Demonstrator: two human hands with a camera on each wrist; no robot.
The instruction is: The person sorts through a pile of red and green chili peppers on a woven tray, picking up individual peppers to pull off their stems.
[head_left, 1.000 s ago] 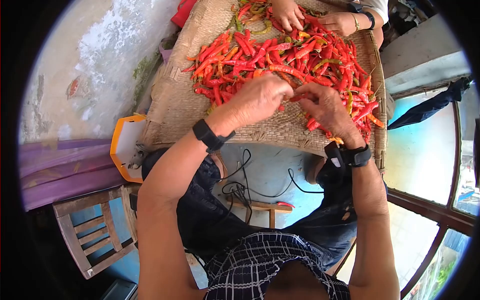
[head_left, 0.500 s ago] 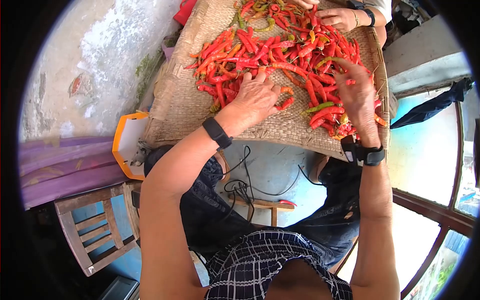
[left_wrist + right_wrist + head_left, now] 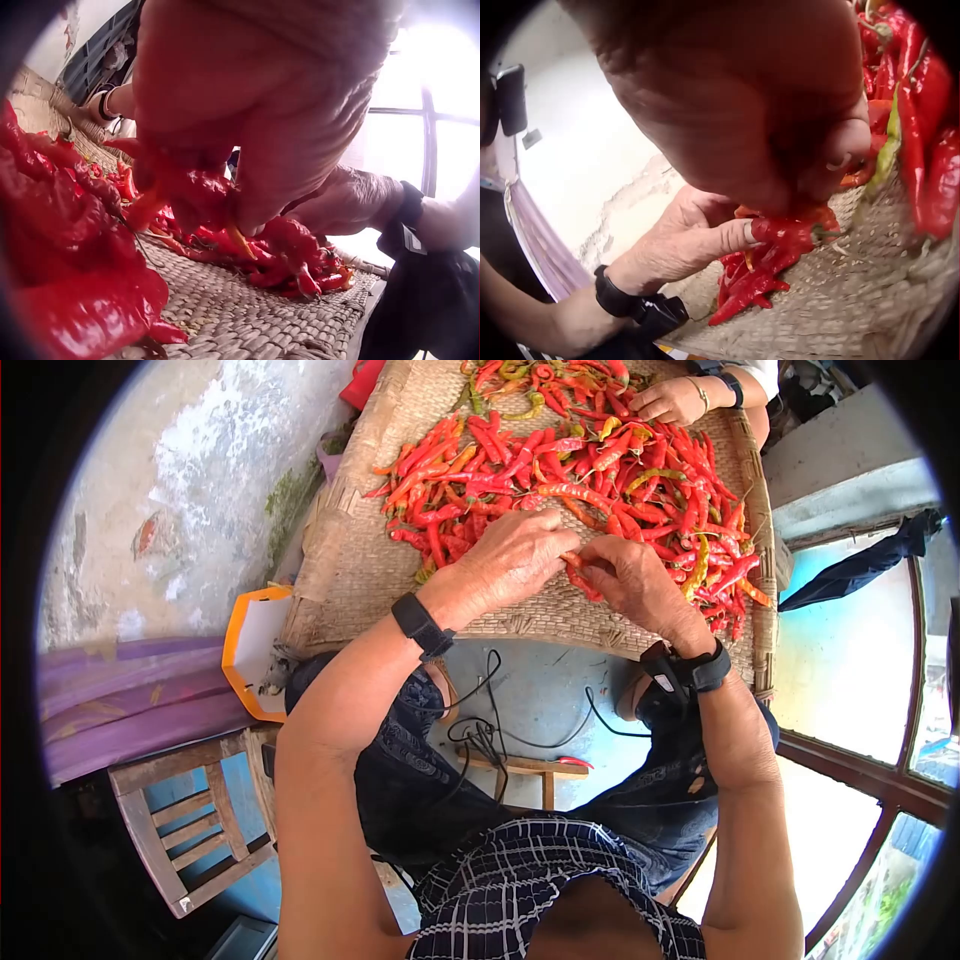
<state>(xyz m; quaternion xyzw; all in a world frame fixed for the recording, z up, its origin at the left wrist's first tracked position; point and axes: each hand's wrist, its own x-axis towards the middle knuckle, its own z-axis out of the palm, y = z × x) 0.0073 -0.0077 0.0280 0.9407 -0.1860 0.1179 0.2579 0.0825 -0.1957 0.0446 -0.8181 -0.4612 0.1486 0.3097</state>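
Over the near part of the woven tray (image 3: 330, 575), my left hand (image 3: 510, 558) and right hand (image 3: 635, 582) meet at the fingertips, with red peppers (image 3: 582, 582) between them. In the right wrist view, the left hand (image 3: 682, 244) grips several red peppers (image 3: 754, 289), its thumb pressed on one near the stem. The right hand (image 3: 735, 97) bends over that same bunch, fingers curled at the pepper; its exact fingertip contact is partly hidden. In the left wrist view, the left hand (image 3: 262, 97) covers much of the bunch, and the right hand (image 3: 345, 199) is behind it.
A large heap of red peppers (image 3: 480, 470), with some green and yellow ones, spreads over the tray. Another person's hand (image 3: 675, 400) touches the heap at the far right. Below the tray are black cables (image 3: 485, 735) and a wooden stool (image 3: 530, 766); a wooden chair (image 3: 190, 815) stands left.
Half a second ago my hands were apart, the right reaching over the heap; it has come back towards the left hand. The other person's second hand has left the view.
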